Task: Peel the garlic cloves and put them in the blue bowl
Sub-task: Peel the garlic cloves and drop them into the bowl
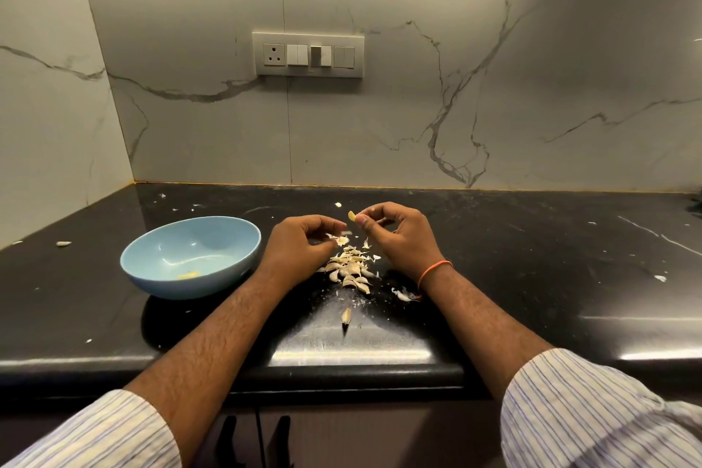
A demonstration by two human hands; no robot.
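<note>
i am pinching a peeled garlic clove [351, 216] between the thumb and fingertips of my right hand [395, 236], holding it up above the black countertop [532, 277]; it is showing yellowish and smooth, just beyond my left hand. my left hand [304, 243] is sitting just beside it with fingers curled in, pinching a scrap of papery garlic skin [340, 239] at the fingertips. the two hands are nearly touching, both hovering over the far end of the pile of unpeeled cloves and skins [351, 270], which is lying on the countertop between my wrists. one single clove [346, 315] is lying apart from the pile, nearer to me, and a few loose skins [404, 294] are lying beside my right wrist, which is wearing an orange thread band [433, 272].

the blue bowl [190, 258] is resting on the countertop to the left of my left hand, close by my forearm, tilting a little toward me, with a small yellowish bit [188, 275] lying in its bottom. another stray clove [63, 244] is lying well off to the left of the bowl. on the marble wall behind, a switch panel with a socket [308, 55] is showing. my striped sleeves [592, 414] are rolled back from the forearms.
</note>
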